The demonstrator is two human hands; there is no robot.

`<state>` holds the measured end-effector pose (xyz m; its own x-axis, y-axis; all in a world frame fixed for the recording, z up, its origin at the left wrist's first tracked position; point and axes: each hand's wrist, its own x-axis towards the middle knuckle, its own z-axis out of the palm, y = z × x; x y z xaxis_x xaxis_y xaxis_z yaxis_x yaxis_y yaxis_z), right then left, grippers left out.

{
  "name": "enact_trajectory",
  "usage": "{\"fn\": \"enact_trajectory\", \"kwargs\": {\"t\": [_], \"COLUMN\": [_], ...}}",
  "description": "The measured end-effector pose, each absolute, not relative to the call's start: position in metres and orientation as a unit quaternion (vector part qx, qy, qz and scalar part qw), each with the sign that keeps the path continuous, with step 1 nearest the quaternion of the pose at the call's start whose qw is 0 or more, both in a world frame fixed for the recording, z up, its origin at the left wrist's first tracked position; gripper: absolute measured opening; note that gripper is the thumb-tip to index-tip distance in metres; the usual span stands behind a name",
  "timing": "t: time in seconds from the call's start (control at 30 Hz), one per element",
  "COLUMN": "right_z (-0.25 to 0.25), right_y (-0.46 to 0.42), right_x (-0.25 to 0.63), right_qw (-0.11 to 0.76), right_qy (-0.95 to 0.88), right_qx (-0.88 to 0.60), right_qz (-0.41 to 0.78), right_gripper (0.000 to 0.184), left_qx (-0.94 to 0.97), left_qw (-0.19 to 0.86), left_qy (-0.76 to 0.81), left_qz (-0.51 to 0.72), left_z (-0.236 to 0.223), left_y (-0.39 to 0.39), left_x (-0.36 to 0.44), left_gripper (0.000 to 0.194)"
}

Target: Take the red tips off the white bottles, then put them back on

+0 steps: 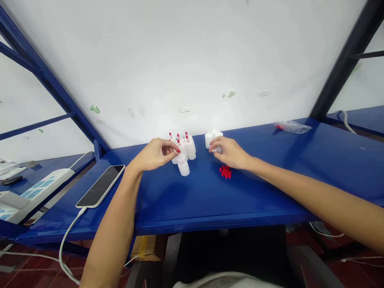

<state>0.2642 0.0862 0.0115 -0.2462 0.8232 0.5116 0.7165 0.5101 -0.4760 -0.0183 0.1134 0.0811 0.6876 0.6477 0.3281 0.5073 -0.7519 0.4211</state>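
Note:
My left hand is closed in a pinch, with a small red cap at its thumb and fingertips. Just below those fingertips, a small white squeeze bottle stands at the front of a group. Behind it are several white bottles with red tips, partly covered by the hand. My right hand curls its fingers around a whitish translucent piece, probably part of a bottle. White bottles without red tips stand just behind that hand. A little pile of red caps lies below it.
A phone with a charging cable lies on the left of the blue table. A clear plastic bag with something red lies at the back right. A power strip is on the far left. Blue metal frame posts stand at both sides.

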Motion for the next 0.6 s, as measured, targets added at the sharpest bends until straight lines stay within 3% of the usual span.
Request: {"fn": "enact_trajectory", "kwargs": {"t": [0.17, 0.4, 0.6], "right_z": [0.015, 0.022, 0.022], "right_y": [0.080, 0.066, 0.055], "right_x": [0.260, 0.249, 0.240], "right_qw": [0.418, 0.393, 0.422], "right_qy": [-0.783, -0.771, -0.767], "right_qx": [-0.444, -0.457, -0.412], "right_qz": [0.125, 0.204, 0.254], "right_gripper": [0.026, 0.029, 0.016], "left_qx": [0.903, 0.825, 0.870], "left_qw": [0.153, -0.029, -0.175], "left_qy": [0.323, 0.246, 0.112], "left_qz": [0.239, 0.508, 0.447], "left_z": [0.083, 0.078, 0.046], "left_y": [0.112, 0.099, 0.092], "left_x": [-0.021, 0.002, 0.037], "left_gripper": [0.028, 0.014, 0.010]}}
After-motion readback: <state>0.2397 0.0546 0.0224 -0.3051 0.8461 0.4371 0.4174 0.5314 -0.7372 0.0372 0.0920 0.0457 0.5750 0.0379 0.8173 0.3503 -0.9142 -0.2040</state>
